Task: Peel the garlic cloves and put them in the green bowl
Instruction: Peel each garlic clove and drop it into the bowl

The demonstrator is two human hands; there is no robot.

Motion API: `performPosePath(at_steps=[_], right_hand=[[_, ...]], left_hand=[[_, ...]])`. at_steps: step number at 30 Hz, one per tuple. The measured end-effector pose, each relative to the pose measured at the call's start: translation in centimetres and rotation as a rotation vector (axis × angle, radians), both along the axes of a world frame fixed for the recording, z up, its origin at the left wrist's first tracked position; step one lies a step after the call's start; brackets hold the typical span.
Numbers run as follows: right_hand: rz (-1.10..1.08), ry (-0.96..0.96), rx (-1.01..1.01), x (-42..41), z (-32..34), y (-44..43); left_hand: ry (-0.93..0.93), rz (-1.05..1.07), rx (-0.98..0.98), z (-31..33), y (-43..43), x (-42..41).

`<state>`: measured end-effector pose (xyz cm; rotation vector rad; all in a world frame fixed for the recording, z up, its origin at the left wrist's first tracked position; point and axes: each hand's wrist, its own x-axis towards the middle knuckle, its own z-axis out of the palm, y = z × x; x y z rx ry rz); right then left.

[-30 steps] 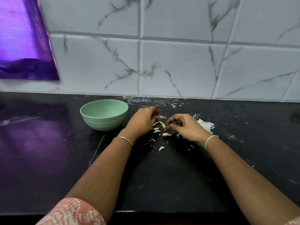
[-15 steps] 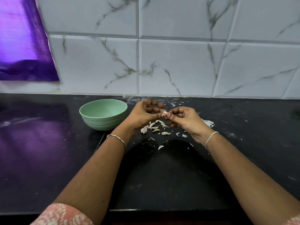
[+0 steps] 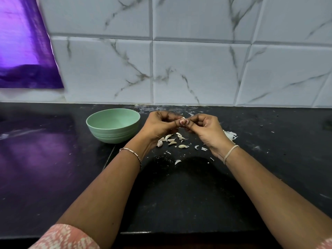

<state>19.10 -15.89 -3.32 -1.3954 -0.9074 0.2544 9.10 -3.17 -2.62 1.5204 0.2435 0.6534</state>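
Clove pinched up between both thumbs, and that's where it sits, lifted off the counter and right in the middle of my grip. My left hand curls around it from one side and my right hand from the other, fingertips clenched on it. Most of it is hidden by my fingers, so I can't tell how much skin is on.

It's a tiny, light thing, I'd say: firm inside, with a papery skin that tears, and likely slick once bare. So I'd hold the body with one hand and pick at a tip with a nail.

Just below the grip lie the loose cloves, scattered. Below and to the right of it, partly behind my right wrist, is a heap of skins.

To the left of the grip, just beside my left hand, stands the bowl. It's upright, and I see nothing in it, so the job looks barely begun.
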Motion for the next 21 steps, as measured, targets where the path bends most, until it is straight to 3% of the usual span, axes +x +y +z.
performPosePath(at_steps=[10,13,17,21], right_hand=[[-0.138,-0.169,0.045,0.1,-0.2,0.7],[-0.100,-0.190,-0.005,0.0,-0.3,0.6],[-0.089,-0.083,-0.007,0.6,0.3,0.0],[-0.083,-0.199,-0.152,1.6,0.6,-1.1]], left_hand=[[0.041,-0.001,-0.156,0.4,-0.5,-0.3],[0.072,0.005,-0.147,0.7,-0.4,-0.3],[0.128,0.010,-0.125,0.9,0.3,-0.8],[0.201,-0.005,-0.062,1.0,0.7,-1.4]])
